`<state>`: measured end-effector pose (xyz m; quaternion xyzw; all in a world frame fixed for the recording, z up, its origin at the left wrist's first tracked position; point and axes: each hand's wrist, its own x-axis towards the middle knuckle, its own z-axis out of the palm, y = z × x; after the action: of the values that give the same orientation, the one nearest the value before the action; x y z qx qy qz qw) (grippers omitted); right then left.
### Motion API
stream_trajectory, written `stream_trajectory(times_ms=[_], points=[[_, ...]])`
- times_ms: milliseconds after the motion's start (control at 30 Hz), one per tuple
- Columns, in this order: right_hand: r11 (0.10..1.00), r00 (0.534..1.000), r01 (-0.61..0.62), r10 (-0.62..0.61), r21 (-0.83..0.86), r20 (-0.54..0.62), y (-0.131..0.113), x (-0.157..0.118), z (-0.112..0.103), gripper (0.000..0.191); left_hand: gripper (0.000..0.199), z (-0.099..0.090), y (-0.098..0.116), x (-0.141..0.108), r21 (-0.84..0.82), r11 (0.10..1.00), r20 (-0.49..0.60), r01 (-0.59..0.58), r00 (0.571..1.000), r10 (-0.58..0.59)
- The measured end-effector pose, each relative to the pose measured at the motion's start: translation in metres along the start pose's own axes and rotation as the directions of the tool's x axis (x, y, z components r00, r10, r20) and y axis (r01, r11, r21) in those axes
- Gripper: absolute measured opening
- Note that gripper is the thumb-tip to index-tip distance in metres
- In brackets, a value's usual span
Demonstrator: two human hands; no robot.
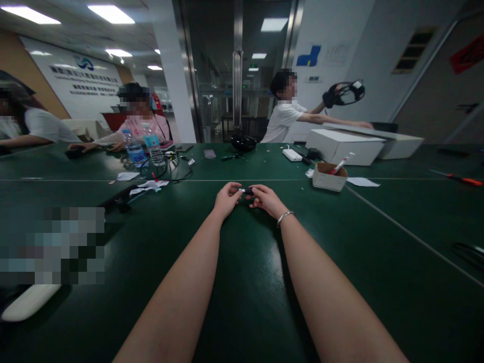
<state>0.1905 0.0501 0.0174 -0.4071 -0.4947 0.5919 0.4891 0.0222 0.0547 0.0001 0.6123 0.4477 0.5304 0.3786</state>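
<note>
Pinching a small black-and-silver object (247,191) end to end between left hand (227,199) and right hand (269,200), over the green table (242,292). Seemingly in mid-handling, calling for steady fingertips at both ends. Hard to tell exact shape, or whether one piece or two, with both ends covered.

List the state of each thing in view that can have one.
Small black-and-silver object, held between both hands
Left hand, closed at its silver end
Right hand, closed at its black end
Water bottles, upright
Cardboard box, open-topped, tube inside
Screwdriver, lying flat
Ceiling lights, lit
Glass doors, apparently shut
</note>
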Motion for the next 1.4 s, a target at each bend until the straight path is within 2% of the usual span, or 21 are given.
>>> stream_trajectory(times_ms=[267,500,767,1033,1233,1400], points=[[1.000,1.000,0.013,-0.013,0.004,-0.007,0.0018,0.0012,-0.0012,0.011,0.022,0.0010,0.0038,-0.0030,0.019,1.000,0.029,-0.011,1.000,0.010],[1.000,1.000,0.013,-0.013,0.008,0.013,0.0040,0.0034,-0.0026,0.011,0.023,0.0015,0.0025,-0.0017,-0.004,1.000,-0.019,-0.015,1.000,0.015],[1.000,1.000,0.018,-0.018,0.010,0.008,0.0041,0.0031,-0.0031,0.010,0.026,-0.0002,-0.0016,-0.0006,0.020,0.999,0.024,-0.038,0.999,0.038],[1.000,0.999,0.022,-0.022,-0.015,0.030,0.0059,0.0048,-0.0046,0.012,0.017,0.0025,-0.0012,0.0022,0.049,0.996,0.000,0.076,0.997,-0.076],[0.999,0.999,0.047,-0.047,-0.002,0.015,0.0064,0.0045,-0.0055,0.013,0.026,0.0008,0.0048,0.0023,0.068,0.987,-0.094,0.146,0.986,-0.139],[0.991,0.996,0.064,-0.057,0.114,-0.061,0.0036,0.0017,-0.0069,0.016,0.030,-0.0030,0.0038,0.0051,-0.081,0.982,-0.229,0.172,0.955,-0.186]])
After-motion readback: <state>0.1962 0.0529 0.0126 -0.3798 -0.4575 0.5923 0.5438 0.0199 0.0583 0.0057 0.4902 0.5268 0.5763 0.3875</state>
